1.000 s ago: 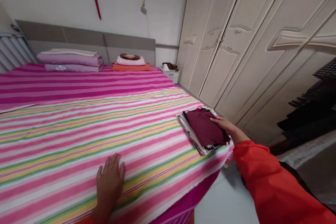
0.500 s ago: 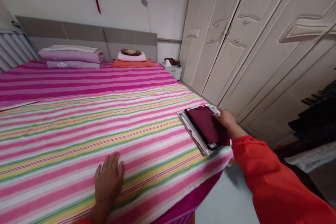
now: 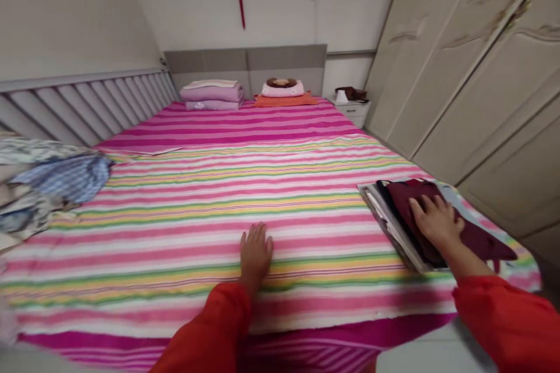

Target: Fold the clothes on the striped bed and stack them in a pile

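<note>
My right hand (image 3: 435, 218) rests on top of a maroon garment (image 3: 402, 201), its fingers spread over the cloth. That garment is the uppermost piece of a stack of folded clothes (image 3: 389, 224) near the bed's right edge, with black, white and grey layers beneath. Part of the maroon cloth trails to the right past my wrist. My left hand (image 3: 256, 250) lies flat on the striped bedsheet (image 3: 210, 239), fingers extended and nothing in it.
Rumpled clothes (image 3: 65, 178) are heaped on the bed's left side, by a slatted rail (image 3: 114, 99). Folded purple bedding (image 3: 214, 94) and an orange pillow (image 3: 286, 100) sit at the headboard. A wardrobe (image 3: 455, 81) stands right of the bed, a nightstand (image 3: 354, 111) in the far corner.
The view has swung left, bringing the heap of clothes and the rail into sight. My right hand has moved from the stack's far right edge onto its top, and the maroon garment now spreads rightward.
</note>
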Motion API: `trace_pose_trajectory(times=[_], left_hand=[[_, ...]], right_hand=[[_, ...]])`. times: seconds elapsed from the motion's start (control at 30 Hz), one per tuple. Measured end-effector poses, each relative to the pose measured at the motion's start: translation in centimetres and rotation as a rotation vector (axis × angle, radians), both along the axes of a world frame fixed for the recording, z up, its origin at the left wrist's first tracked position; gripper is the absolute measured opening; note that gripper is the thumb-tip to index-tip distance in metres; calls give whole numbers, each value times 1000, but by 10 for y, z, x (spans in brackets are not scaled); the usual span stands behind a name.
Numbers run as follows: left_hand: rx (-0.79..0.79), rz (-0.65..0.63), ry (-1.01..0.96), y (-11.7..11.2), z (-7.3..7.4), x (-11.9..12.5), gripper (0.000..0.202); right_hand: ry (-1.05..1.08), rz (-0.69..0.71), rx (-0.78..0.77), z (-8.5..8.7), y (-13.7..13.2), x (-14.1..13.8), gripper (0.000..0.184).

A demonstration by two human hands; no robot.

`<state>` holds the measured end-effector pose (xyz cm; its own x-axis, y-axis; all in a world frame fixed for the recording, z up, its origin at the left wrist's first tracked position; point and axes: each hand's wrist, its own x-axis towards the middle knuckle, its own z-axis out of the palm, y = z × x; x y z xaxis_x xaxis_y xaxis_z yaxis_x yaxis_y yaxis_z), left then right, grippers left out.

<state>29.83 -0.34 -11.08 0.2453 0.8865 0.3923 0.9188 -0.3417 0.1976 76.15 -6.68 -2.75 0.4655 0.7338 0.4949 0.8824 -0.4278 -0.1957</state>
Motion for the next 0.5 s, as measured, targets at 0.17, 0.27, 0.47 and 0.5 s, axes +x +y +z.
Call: trace_pose_trajectory(times=[0.17, 0.27, 0.47, 0.5], left_hand=[[0, -8, -28, -2, 1, 2, 44], [6, 0, -54, -3, 1, 3, 45], [-61, 35, -60, -4, 5, -32, 49], [-74, 72, -59, -6, 6, -49, 50]], right_hand=[[77, 218, 215, -3, -29, -127, 56], [243, 516, 165, -39, -51, -216, 49], [546, 603, 68, -90, -91, -293, 46], [578, 583, 61, -91, -99, -290, 47]])
